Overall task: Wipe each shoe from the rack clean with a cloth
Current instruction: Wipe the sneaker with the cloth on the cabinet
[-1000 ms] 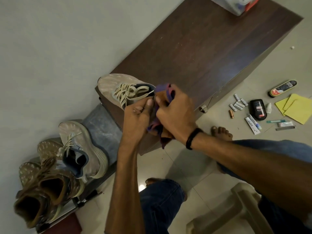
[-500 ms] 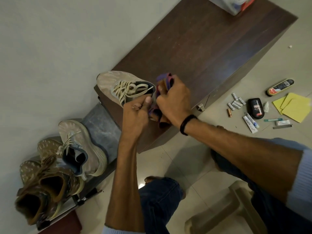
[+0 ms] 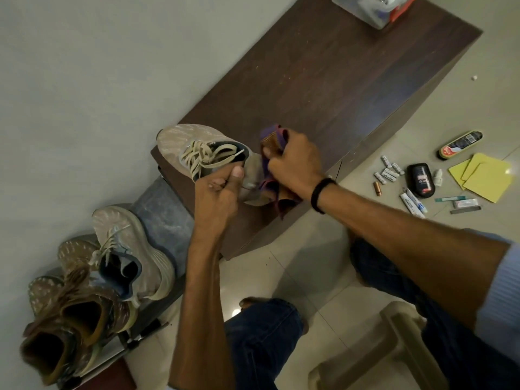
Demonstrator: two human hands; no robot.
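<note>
A beige laced sneaker [image 3: 180, 142] is held up over the near corner of a dark wooden cabinet [image 3: 323, 80]. My left hand [image 3: 216, 195] grips it at the collar, thumb on the rim. My right hand [image 3: 292, 164] grips a purple and orange cloth [image 3: 271, 139] bunched against the sneaker's heel. On the low rack [image 3: 163, 220] at the left lies the matching beige sneaker [image 3: 140, 249], with a pair of brown speckled shoes [image 3: 73, 311] beside it.
On the tiled floor at the right lie a shoe polish tube [image 3: 460, 143], a black container [image 3: 420, 180], yellow sheets [image 3: 484, 175], several batteries [image 3: 389, 173] and small tubes [image 3: 412, 204]. A plastic box [image 3: 371, 9] stands on the cabinet's far end. A beige stool [image 3: 377, 353] is near my knees.
My right hand has slid the cloth up and away along the sneaker's heel, baring more of the heel. My left hand keeps its hold on the collar.
</note>
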